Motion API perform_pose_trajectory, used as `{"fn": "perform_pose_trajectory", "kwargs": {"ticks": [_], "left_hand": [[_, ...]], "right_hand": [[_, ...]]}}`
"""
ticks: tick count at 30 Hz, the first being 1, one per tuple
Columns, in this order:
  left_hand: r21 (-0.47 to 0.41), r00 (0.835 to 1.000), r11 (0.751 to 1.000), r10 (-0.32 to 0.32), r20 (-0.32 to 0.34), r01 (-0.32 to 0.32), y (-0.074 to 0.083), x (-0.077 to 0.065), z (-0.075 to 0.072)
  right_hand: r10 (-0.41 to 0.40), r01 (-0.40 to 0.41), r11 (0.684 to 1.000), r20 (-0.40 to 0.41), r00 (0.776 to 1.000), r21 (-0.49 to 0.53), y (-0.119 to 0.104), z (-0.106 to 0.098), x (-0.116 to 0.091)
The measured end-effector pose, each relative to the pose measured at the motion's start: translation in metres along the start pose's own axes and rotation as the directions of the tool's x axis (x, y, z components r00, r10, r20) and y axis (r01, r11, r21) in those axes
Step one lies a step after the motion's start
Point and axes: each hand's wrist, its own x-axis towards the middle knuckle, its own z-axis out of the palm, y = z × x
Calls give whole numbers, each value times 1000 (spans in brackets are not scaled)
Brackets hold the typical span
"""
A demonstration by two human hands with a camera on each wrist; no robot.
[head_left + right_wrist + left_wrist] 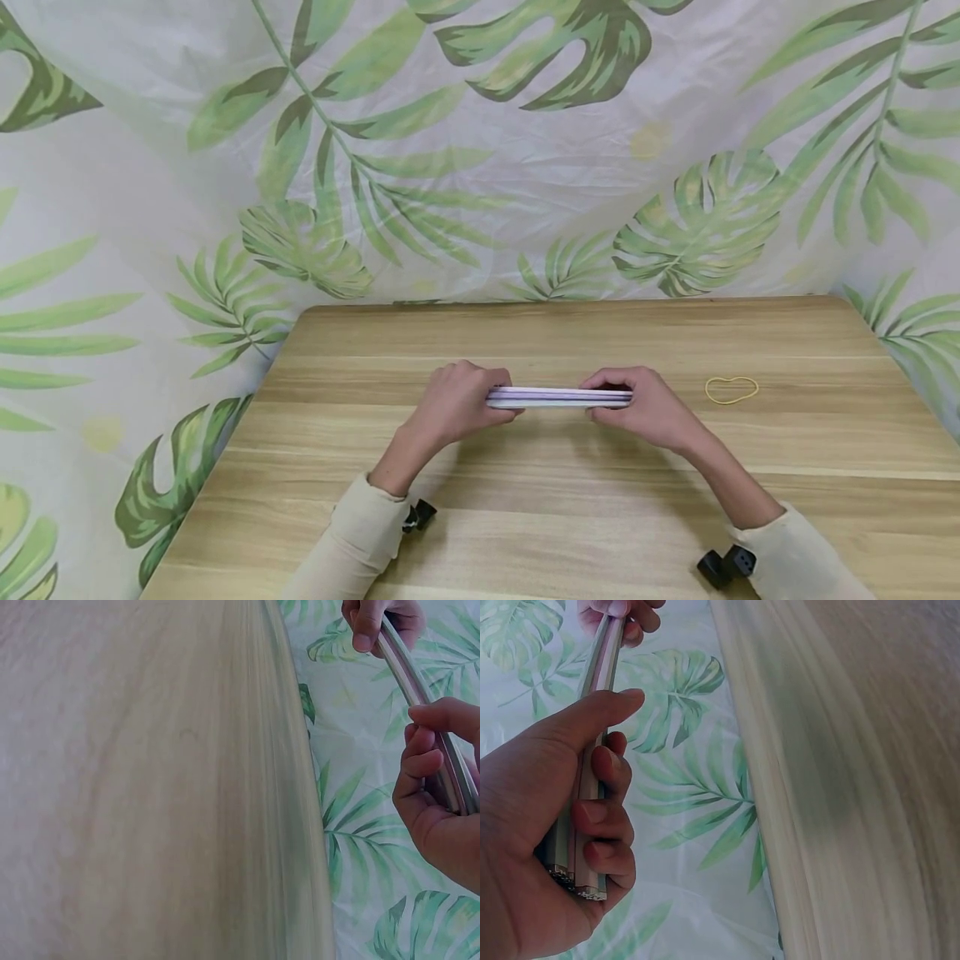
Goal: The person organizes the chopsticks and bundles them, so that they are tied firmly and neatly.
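Note:
A thin layered stack in white, lavender and grey (551, 397) is held up edge-on over the table, level in the head view. Its kind does not show. My left hand (461, 400) grips its left end, thumb and fingers curled round it. At the other end my right hand (648, 408) holds it between thumb and fingers. In the left wrist view, the stack (596, 675) runs up from the left palm to the right hand, and its near end looks speckled and silvery. The right wrist view shows the stack (409, 675) stretched between both hands.
A yellow rubber band (732, 390) lies on the wooden table (540, 533), right of the right hand. Behind the table's far edge hangs a leaf-patterned cloth (555, 183). Black devices (726, 567) are strapped at both sleeve cuffs.

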Motion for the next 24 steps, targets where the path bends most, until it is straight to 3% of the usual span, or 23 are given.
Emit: {"fn": "perform_pose_trajectory", "kwargs": {"ticks": [6,13,18,24], "left_hand": [[-8,998,1000,27,-53,-28,2,2,3],[-13,994,1000,17,-109,-19,1,1,-1],[-73,987,997,-1,-161,-11,2,-1,-6],[-119,984,993,-6,-177,-15,5,0,-6]], "right_hand": [[-6,7,997,-14,1000,70,0,0,0],[-6,10,989,-24,1000,151,0,3,1],[7,-4,983,-14,1000,182,-2,3,1],[-15,21,980,-32,999,198,-6,-1,0]]}}
